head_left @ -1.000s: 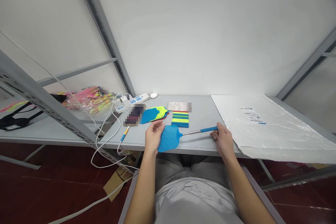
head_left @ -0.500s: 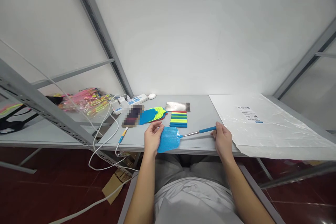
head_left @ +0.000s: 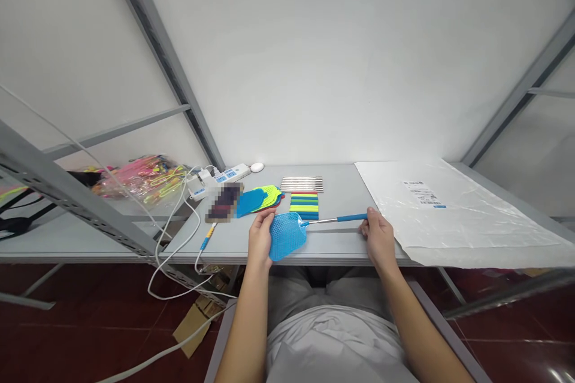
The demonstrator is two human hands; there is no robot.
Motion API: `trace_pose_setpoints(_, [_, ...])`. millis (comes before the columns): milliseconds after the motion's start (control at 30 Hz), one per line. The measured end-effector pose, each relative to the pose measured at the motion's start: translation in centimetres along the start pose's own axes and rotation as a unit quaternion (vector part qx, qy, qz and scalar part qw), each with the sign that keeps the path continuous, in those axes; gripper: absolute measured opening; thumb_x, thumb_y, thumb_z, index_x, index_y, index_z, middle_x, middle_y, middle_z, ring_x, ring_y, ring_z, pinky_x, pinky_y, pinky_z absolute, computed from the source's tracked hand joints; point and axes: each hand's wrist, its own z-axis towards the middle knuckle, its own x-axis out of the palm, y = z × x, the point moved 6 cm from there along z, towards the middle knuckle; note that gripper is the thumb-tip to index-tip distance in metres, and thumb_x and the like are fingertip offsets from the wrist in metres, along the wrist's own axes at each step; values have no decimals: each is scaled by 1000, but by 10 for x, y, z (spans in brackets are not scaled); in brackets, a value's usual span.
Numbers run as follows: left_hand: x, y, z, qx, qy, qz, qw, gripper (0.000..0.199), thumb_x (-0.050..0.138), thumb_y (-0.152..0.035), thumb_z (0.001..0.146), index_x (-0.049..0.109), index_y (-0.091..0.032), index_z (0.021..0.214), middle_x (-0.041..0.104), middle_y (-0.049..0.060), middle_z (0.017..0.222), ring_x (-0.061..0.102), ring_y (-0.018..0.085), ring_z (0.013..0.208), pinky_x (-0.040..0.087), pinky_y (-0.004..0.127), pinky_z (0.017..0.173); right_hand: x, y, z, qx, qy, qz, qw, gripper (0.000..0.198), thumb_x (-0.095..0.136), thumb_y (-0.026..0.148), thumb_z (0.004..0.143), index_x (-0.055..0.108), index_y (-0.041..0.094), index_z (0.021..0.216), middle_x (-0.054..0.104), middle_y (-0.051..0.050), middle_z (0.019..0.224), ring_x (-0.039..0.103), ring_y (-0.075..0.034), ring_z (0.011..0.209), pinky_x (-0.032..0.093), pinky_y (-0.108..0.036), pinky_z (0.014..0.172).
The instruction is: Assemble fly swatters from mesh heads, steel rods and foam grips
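A fly swatter (head_left: 288, 236) with a blue mesh head, a thin metal rod and a blue grip stretches between my hands above the front of the shelf. My left hand (head_left: 260, 240) pinches the left edge of its head. At the other end, my right hand (head_left: 378, 237) is closed on the tip of the grip. Behind the swatter lie several blue, yellow and red swatter heads (head_left: 252, 200) in an overlapping pile. Several coloured grip sleeves (head_left: 304, 206) are lined up beside them, with a row of metal rods (head_left: 302, 184) farther back.
A white plastic sheet (head_left: 417, 215) with a label covers the right of the grey shelf (head_left: 341, 176). On the left are a blurred phone (head_left: 223, 202), a white power strip (head_left: 232, 173), a white cable (head_left: 177, 247) and bagged colourful items (head_left: 144, 178). Metal posts frame both sides.
The swatter's head has turned slightly and its rod and grip lie closer to level. Both hands keep their hold. The whole view has shifted a little.
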Motion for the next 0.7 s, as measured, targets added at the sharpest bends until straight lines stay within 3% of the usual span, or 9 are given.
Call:
trace_pose_setpoints(233, [32,0,1,-79,125,-26,989,41,76,-47,66,70,-18,94,73,6,94,68,21,79,53,31,70,1,5,-2,-1,11,-4,1000,47,53,59,88,44,23,60,39,6,52,45,-13,54,40,-27,59])
trace_pose_setpoints(533, [24,5,4,-110,116,-34,987,53,71,-61,70,69,-14,94,73,11,94,70,23,77,56,37,71,-5,1,-2,-10,-41,34,999,47,51,59,90,41,23,60,36,6,53,40,-12,53,43,-28,59])
trace_pose_setpoints(700, [28,2,-3,-117,122,-14,985,53,75,-54,70,65,-18,107,72,7,85,69,21,72,56,34,66,-8,0,-1,-15,-72,58,996,46,51,58,90,40,24,61,33,7,53,39,-12,51,44,-28,58])
